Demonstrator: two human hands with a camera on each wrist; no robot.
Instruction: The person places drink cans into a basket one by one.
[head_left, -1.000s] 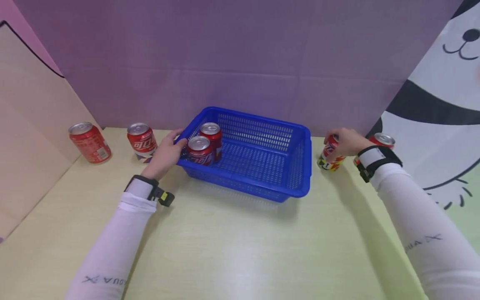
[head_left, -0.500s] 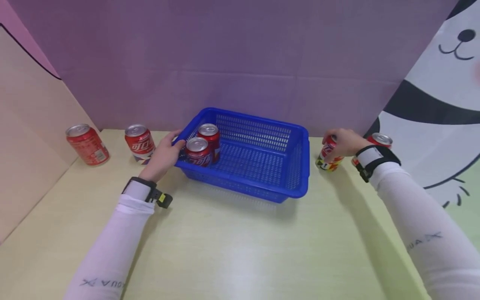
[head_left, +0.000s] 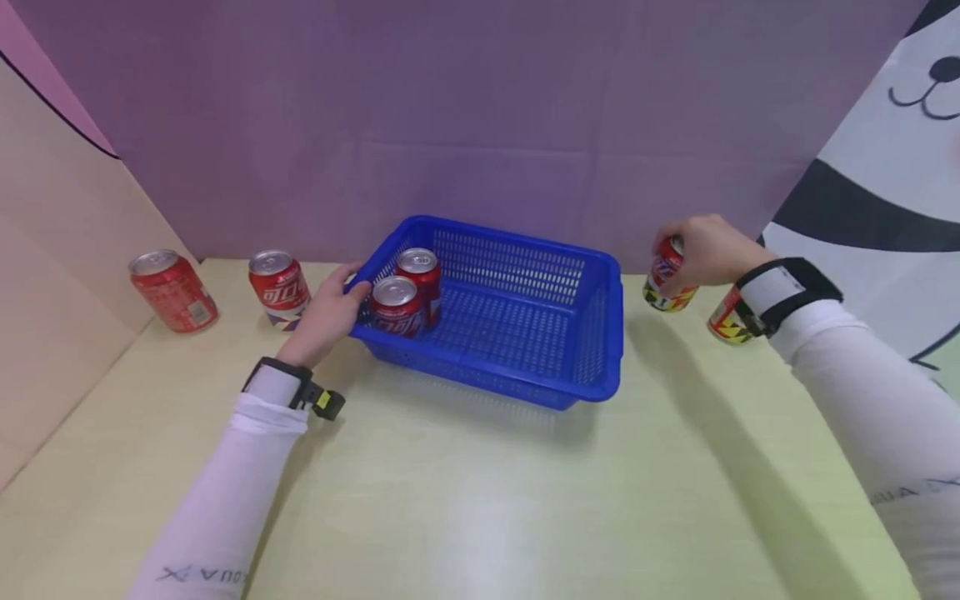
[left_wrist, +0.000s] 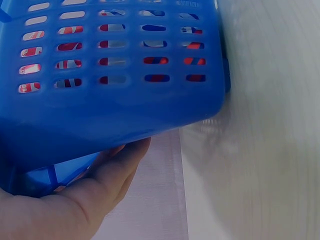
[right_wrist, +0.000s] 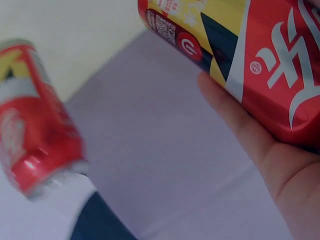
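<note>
My left hand [head_left: 327,315] holds the left rim of a blue plastic basket [head_left: 480,367]; the left wrist view shows its fingers [left_wrist: 117,172] bent around that rim. Inside the basket's left end stand two red soda cans, a front one [head_left: 396,310] and a back one [head_left: 420,275]. Right of the basket, my right hand [head_left: 708,250] grips a red and yellow soda can [head_left: 664,271] just above the table. In the right wrist view this can [right_wrist: 240,55] lies along the thumb. Another can [head_left: 726,318] stands behind the right wrist, partly hidden.
Two more red cans stand left of the basket, a near one [head_left: 279,287] beside my left hand and a far one [head_left: 174,292] by the side panel. A purple backdrop [head_left: 480,100] rises behind the pale table [head_left: 450,500]. A panda-print panel [head_left: 885,250] borders the right.
My right hand has lifted the red and yellow can up off the table. More of the can behind the wrist now shows. My left hand and the basket stay in place.
</note>
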